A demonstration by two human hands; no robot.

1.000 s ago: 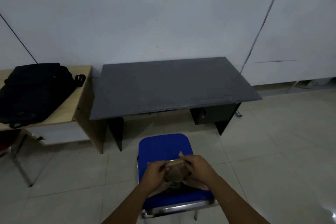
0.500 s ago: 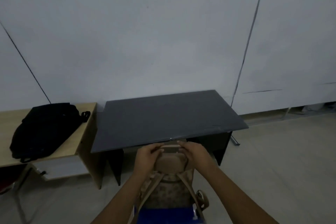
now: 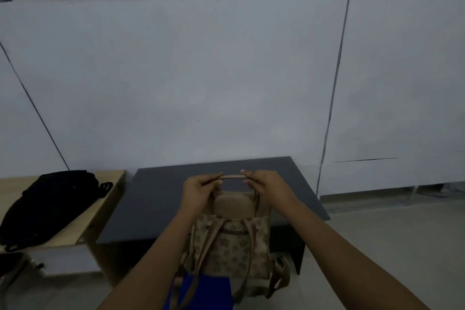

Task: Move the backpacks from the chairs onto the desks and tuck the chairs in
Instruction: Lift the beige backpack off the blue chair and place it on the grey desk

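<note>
A tan patterned backpack (image 3: 234, 246) hangs in the air in front of the dark grey desk (image 3: 161, 199), its straps trailing down. My left hand (image 3: 200, 190) and my right hand (image 3: 264, 185) both grip its top carry handle, one at each end. Below it shows part of the blue chair seat (image 3: 203, 292). A black backpack (image 3: 47, 206) lies on the light wooden desk (image 3: 105, 199) at the left.
A pale partition wall (image 3: 201, 83) stands right behind both desks. Grey tiled floor (image 3: 390, 246) stretches to the right of the dark desk. Another chair's frame (image 3: 10, 272) shows dimly under the wooden desk at the far left.
Both hands have lifted the tan backpack up off the blue chair seat to desk height. The view has tilted upward, so more wall and less floor shows.
</note>
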